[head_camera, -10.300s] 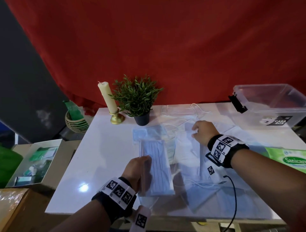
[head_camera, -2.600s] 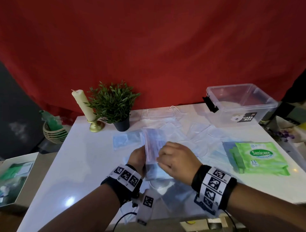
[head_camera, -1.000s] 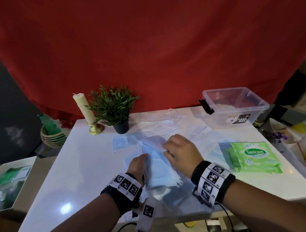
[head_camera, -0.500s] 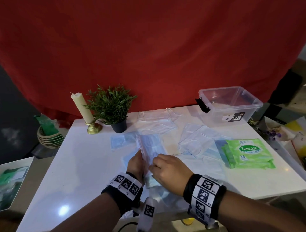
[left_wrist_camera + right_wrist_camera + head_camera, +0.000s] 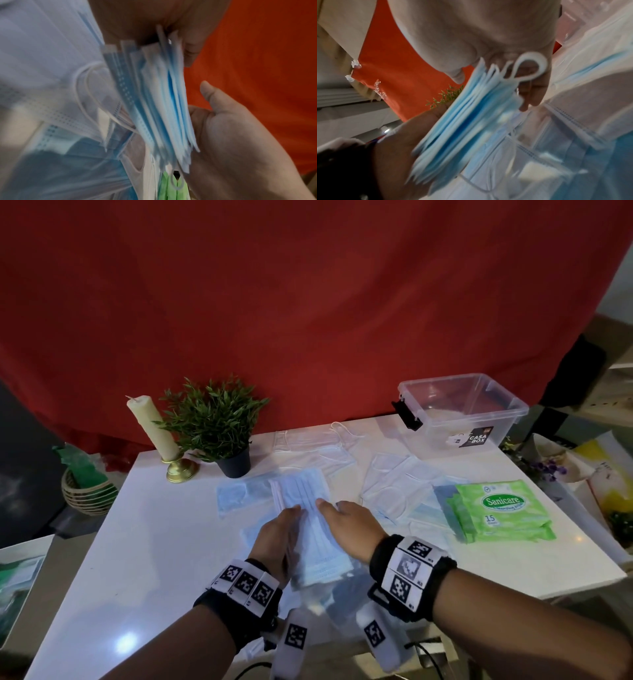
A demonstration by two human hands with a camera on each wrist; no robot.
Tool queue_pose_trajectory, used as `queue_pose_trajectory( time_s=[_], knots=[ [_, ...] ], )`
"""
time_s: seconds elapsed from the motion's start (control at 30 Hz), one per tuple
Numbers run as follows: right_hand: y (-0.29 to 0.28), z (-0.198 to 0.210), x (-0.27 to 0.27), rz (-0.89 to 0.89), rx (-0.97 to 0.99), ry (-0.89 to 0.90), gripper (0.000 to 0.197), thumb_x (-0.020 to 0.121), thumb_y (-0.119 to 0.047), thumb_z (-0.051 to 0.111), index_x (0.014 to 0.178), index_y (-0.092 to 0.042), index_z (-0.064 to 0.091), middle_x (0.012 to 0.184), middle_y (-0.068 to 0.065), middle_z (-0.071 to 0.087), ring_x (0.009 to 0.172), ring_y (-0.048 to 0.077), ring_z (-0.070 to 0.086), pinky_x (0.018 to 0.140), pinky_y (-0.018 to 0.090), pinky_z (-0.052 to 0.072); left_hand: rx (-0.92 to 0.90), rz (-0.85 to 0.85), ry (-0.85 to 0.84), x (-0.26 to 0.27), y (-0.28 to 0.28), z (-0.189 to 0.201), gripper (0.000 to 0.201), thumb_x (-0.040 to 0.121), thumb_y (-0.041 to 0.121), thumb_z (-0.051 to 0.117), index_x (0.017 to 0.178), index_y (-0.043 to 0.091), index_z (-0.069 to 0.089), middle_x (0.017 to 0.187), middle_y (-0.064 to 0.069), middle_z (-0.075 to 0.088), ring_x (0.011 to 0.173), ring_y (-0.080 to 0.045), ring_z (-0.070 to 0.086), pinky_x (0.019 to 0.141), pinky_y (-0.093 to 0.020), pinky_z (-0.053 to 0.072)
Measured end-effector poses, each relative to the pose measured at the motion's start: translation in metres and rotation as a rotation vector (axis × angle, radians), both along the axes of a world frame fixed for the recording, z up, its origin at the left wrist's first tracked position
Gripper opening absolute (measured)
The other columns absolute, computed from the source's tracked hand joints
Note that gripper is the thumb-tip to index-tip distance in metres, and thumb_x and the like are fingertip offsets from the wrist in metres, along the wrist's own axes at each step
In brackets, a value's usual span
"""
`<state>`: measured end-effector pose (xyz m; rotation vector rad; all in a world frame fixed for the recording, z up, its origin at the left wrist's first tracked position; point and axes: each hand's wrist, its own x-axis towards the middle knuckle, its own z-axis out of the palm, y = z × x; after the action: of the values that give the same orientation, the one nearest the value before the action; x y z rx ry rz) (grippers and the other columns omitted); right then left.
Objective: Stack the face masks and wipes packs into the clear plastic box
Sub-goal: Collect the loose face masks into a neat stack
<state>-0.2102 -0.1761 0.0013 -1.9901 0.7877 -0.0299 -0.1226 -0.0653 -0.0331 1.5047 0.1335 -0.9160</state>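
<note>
Since half a second earlier: right hand (image 5: pixel 346 523) shifted from the near end of the mask stack (image 5: pixel 308 518) to its right long edge; stack now lies flatter between both palms.

Item: mask stack, blue pleated face masks, white ear loops, held on edge above the white table (image 5: pixel 154 542), in front of the potted plant (image 5: pixel 219 422). Left hand (image 5: pixel 277 537) grips its left side, thumb over the top; right hand presses its right side, fingers curled round the edge.

Item: loose masks (image 5: pixel 394 487), spread flat on the table to the right of the plant.

Item: wipes packs (image 5: pixel 501 513), green, stacked, far right of the plant.

Item: clear plastic box (image 5: pixel 462 409), lidless, at the table's back edge, right of the plant.

Item: candle (image 5: pixel 150 426), brass holder, just left of the plant.
</note>
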Motion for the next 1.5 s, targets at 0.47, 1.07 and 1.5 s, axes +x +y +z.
queue_pose_trajectory(
  time_s=[0.47, 1.07, 1.5],
  knots=[
    [-0.124, -0.014, -0.023, -0.274, -0.423, 0.451, 0.042, 0.091, -0.038, 0.045, 0.116, -0.007, 0.058, 0.122, 0.016, 0.062, 0.108, 0.033, 0.061, 0.085, 0.033, 0.047, -0.019, -0.042, -0.071, 0.007, -0.013, -0.003, 0.029, 0.094, 0.019, 0.063, 0.113, -0.002, 0.064, 0.104, -0.022, 0.074, 0.095, -0.039, 0.071, 0.082, -0.045, 0.057],
    [-0.128, -0.029, -0.001, -0.485, -0.254, 0.431, 0.033, 0.089, -0.014, 0.059, 0.118, 0.0, 0.062, 0.122, 0.018, 0.063, 0.114, 0.031, 0.06, 0.083, 0.03, 0.047, 0.033, -0.081, -0.153, 0.029, -0.01, 0.002, 0.029, 0.095, 0.02, 0.06, 0.114, -0.002, 0.063, 0.101, -0.02, 0.072, 0.089, -0.035, 0.07, 0.077, -0.04, 0.057],
    [-0.07, 0.033, 0.021, -0.28, -0.515, -0.043, 0.012, 0.073, -0.013, 0.061, 0.069, -0.005, 0.069, 0.073, 0.007, 0.071, 0.074, 0.026, 0.065, 0.069, 0.028, 0.055, 0.017, -0.01, -0.124, 0.029, -0.022, 0.007, 0.021, 0.101, 0.029, 0.048, 0.096, 0.012, 0.059, 0.096, -0.011, 0.065, 0.088, -0.027, 0.062, 0.072, -0.034, 0.049]
  ],
)
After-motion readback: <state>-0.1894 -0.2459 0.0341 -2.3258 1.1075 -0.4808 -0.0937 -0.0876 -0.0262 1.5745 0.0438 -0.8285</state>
